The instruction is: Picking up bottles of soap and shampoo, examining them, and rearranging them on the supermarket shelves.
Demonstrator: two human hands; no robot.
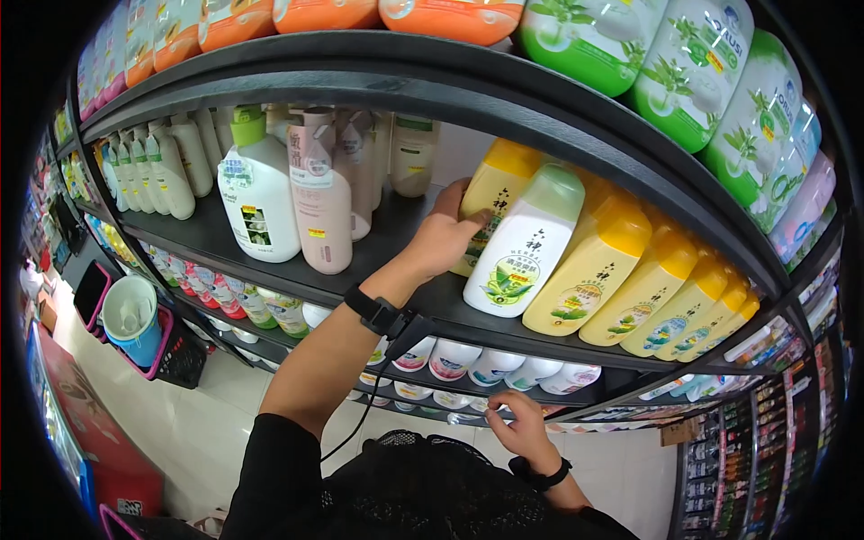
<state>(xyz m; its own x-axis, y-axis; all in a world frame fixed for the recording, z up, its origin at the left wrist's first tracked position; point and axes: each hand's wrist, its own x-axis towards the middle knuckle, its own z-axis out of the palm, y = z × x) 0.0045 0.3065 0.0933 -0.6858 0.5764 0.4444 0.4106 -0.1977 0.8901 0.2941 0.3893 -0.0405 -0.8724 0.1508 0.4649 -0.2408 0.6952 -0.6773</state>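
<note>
My left hand [447, 233] grips a yellow body-wash bottle [496, 179] by its left side, fingers behind and thumb on the front. That bottle stands on the middle shelf, partly hidden by a white bottle with a pale green cap [516, 260] in front of it. To the right, a row of yellow bottles with orange-yellow caps [587, 270] lines the shelf edge. My right hand [520, 420] hangs lower, in front of the bottom shelves, loosely curled with nothing in it and a gap between thumb and forefinger.
A white pump bottle with a green top [260, 196] and a pink pump bottle [320, 202] stand left on the black shelf [398, 270]. Green-and-white packs [695, 74] fill the shelf above. Shopping baskets [179, 354] holding a blue bucket [138, 337] are on the floor at left.
</note>
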